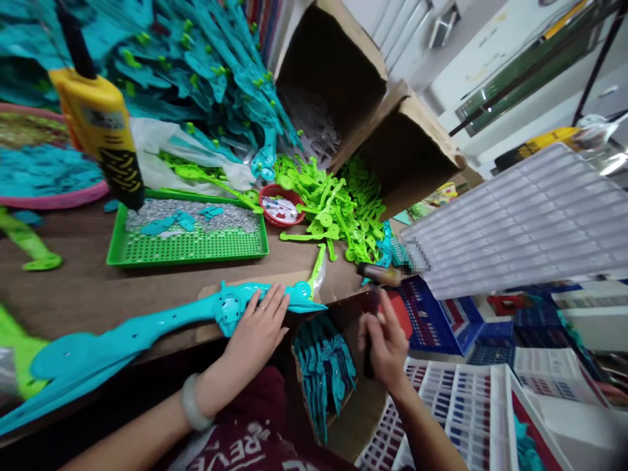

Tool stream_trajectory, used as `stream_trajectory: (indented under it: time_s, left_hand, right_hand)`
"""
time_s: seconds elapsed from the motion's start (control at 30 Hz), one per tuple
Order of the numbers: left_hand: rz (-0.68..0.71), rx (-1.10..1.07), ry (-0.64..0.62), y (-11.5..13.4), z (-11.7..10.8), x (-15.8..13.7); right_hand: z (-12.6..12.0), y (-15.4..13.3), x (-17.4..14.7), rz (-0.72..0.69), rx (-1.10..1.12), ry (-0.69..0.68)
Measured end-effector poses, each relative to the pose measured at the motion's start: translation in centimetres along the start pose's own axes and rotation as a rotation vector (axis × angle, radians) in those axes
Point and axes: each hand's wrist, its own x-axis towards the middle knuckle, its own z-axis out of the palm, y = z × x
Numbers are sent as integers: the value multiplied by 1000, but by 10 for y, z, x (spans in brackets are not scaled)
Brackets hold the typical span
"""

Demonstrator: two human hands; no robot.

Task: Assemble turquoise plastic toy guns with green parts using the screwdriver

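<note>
My left hand [260,320] lies flat, fingers stretched out, on a long teal plastic part [161,325] along the table's near edge. A lime-green plastic lever [318,267] stands up at that part's right end. To the right, my right hand [385,343] is closed around the dark handle of a hammer. The hammer head [380,273] is raised beyond the hand and looks blurred. Below, between the hands, a cardboard box [360,412] contains several teal parts [324,366].
A green tray [191,248] of small metal pieces and a red basket [282,221] stand behind the long part. Lime-green parts [333,203] are heaped before open cardboard boxes [338,72]. A yellow electric screwdriver [101,124] hangs at left. White crates [451,399] stand at right.
</note>
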Motion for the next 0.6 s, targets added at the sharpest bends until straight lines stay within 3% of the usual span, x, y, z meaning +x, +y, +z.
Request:
stream_trajectory:
  time_s: [0.07, 0.13, 0.23, 0.33, 0.4, 0.5, 0.6]
  left_hand:
    - [-60, 20, 18, -16, -20, -12]
    - [-142, 94, 23, -36, -37, -28]
    - [-215, 210, -14, -58, -45, -47]
    - [-203, 266, 2, -70, -35, -49]
    - [-233, 279, 44, -71, -26, -43]
    - [-256, 278, 113, -66, -16, -39]
    - [-242, 272, 182, -62, -12, -42]
  right_hand:
    - [-7, -7, -1, -42, 31, 71]
    - [-2, -14, 7, -111, 21, 15]
    - [41, -36, 38, -330, -36, -316]
    - [113, -80, 70, -697, -37, -678]
    - [157, -113, 86, -885, 24, -798]
    - [199, -149, 106, -977, 32, -995]
    - [216, -166, 124, -952, -141, -1279]
